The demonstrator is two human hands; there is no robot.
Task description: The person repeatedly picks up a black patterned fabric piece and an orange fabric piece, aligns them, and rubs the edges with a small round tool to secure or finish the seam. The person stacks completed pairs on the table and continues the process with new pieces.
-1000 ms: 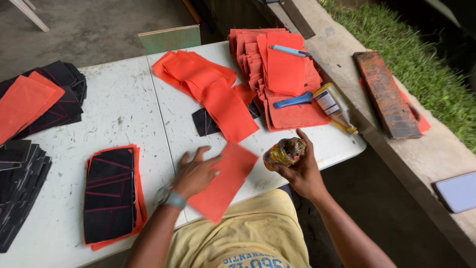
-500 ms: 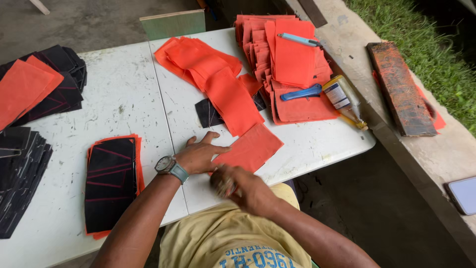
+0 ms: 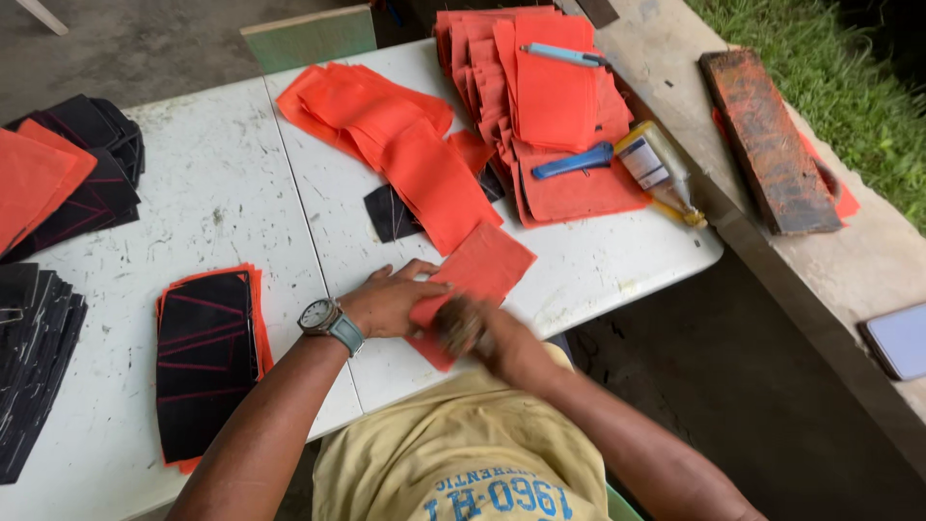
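Pressing flat on the white table [image 3: 222,203], the left hand [image 3: 386,301] lies with fingers together on the near edge of a single orange fabric piece [image 3: 477,280], holding it against the tabletop. The right hand [image 3: 477,333] is blurred; it is closed around a small brownish object [image 3: 455,328] at the piece's lower corner, and what that object is cannot be told.

A glue bottle [image 3: 656,172] lies on its side near the table's right edge, clear-bodied with a yellow cap and a white rectangular label with a blue band. Just beside it, a blue-handled tool [image 3: 574,161] rests on a stack of orange pieces [image 3: 555,106], with a light blue pen [image 3: 564,55] further up the stack. A second fanned orange stack [image 3: 386,135] lies mid-table. Black pieces on orange backing [image 3: 207,357] sit to the left.
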